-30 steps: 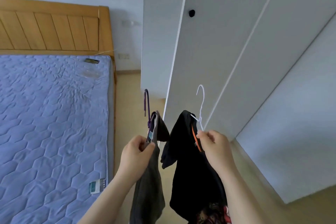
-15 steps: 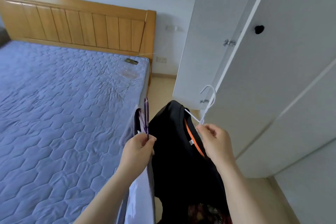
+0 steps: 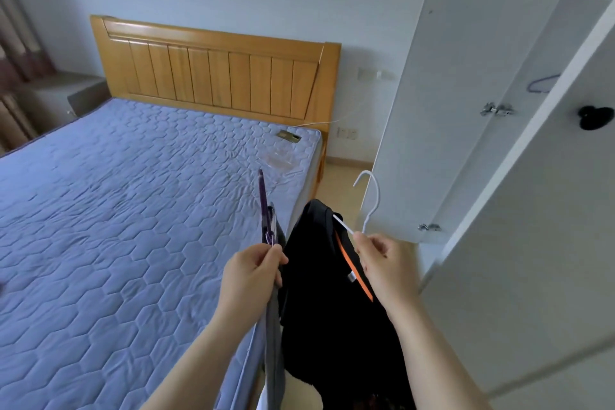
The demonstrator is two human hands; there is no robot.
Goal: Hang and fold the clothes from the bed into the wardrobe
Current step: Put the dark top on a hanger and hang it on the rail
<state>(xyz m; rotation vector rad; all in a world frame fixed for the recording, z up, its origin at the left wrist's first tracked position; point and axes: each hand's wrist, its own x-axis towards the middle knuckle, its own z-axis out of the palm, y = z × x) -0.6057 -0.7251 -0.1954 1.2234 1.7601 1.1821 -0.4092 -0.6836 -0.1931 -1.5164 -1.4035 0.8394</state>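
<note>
Step in hand: carrying hung clothes from bed to wardrobe. Both garments sit on hangers, and neither is on a rail yet.

Left hand (image 3: 253,271): fingers curled round the neck of a thin purple plastic hanger (image 3: 266,210), seen edge-on with its hook up. A grey fabric garment (image 3: 274,343) hangs from it, straight down and out of view.

Right hand (image 3: 386,263): thumb and fingers pinch the base of a white wire hanger (image 3: 368,196), hook up. A black garment with an orange inner strip (image 3: 326,293) hangs from it between the forearms, just beside the grey one. Whether the two fabrics touch, I cannot tell.

Position: both garments hang at the near right edge of the bed, a blue quilted mattress (image 3: 133,210) with a slatted wooden headboard (image 3: 213,76). No clothes show on the part of the mattress in view. A small clear plastic piece (image 3: 279,158) lies near its far right corner.

Container: tall white wardrobe, one door panel (image 3: 432,93) swung open toward the bed on metal hinges (image 3: 496,109). The gap beside it shows only a sliver of the interior, with one bare dark blue hanger (image 3: 542,83) hanging there. The rail is hidden and no garments show inside. A second panel with a round black knob (image 3: 595,116) stands close on the right.

Next move (judgement): turn right to face the opening and raise one hook at a time to the rail. Keep the hangers level so the shoulders do not slide off. The opening looks narrow from here, so a step around the open door is probably needed.
</note>
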